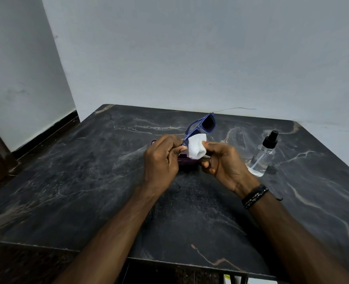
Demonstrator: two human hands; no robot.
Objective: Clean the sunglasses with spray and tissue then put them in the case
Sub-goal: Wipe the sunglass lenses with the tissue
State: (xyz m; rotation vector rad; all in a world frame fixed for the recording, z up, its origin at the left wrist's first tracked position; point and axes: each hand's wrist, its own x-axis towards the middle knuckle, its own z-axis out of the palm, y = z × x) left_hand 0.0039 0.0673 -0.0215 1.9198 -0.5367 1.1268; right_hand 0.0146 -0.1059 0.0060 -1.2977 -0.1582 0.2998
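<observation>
No brand, label or writing can be read on anything here.

There are two containers. One is a clear spray bottle point(262, 158) with a black pump top, standing upright near the right edge of the table point(87, 181); it looks mostly see-through, with a little clear liquid low down, though the exact level is hard to tell. The other is a purple case point(187, 161), lying toward the middle of the table, nearer the far edge than the near one. It is largely hidden behind the two hands, so whether it is open, and what it holds, cannot be told.

By count: one pair of sunglasses point(205, 125), one tissue point(196, 147), one spray bottle, one case, two hands.

The sunglasses have a blue frame and dark lenses. They are held up off the table, above the case, tilted so that one lens rises toward the far edge while the other lens is covered by the white tissue.

The left hand point(162, 160) has its fingers curled, thumb and forefinger pinching the frame at the end beside the covered lens. The right hand point(220, 160) is curled as well, its thumb and fingers gripping the folded tissue and pressing it against that lens. On the right wrist sit dark braided bands point(254, 195).

The table is a dark marbled slab with pale veins, set against a plain pale wall point(190, 48).
</observation>
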